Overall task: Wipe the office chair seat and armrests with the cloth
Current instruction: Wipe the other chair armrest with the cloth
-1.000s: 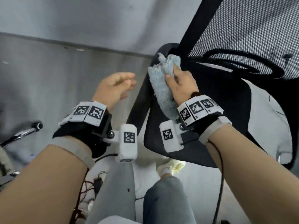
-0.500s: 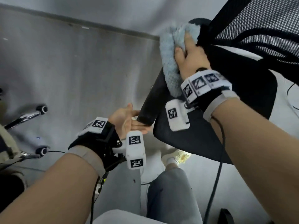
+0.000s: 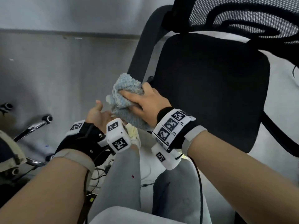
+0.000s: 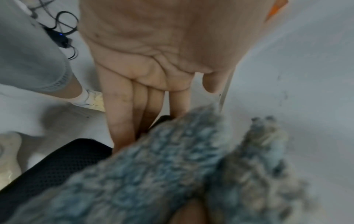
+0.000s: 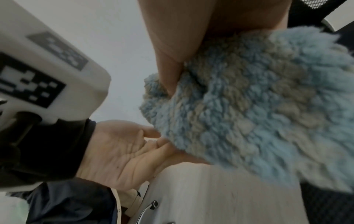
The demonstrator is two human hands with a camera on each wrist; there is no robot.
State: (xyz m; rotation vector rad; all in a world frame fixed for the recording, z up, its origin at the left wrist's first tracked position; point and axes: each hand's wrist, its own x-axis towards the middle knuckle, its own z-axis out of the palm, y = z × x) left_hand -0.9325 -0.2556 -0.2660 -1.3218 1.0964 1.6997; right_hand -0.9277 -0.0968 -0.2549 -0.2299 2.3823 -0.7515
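Observation:
The black office chair seat (image 3: 210,88) fills the right of the head view, with its black left armrest (image 3: 142,46) running up to the mesh backrest (image 3: 234,15). My right hand (image 3: 144,101) grips a bunched fluffy blue cloth (image 3: 126,97) over the near end of that armrest, which the cloth hides. The cloth (image 5: 258,106) fills the right wrist view, fingers curled over its top. My left hand (image 3: 98,113) lies palm-up just left of the cloth, fingers straight (image 4: 132,106) and reaching under the cloth (image 4: 153,174), holding nothing.
A second chair's chrome base with castors (image 3: 47,118) stands at the left on the grey floor. My grey-trousered legs (image 3: 123,183) and a shoe (image 3: 133,136) are below the hands. Cables (image 3: 97,175) trail on the floor near my legs. A wall runs along the top.
My right hand has drawn the cloth down the armrest from its far end by the backrest to its near end. The left hand stayed low, palm-up, and now sits under the cloth.

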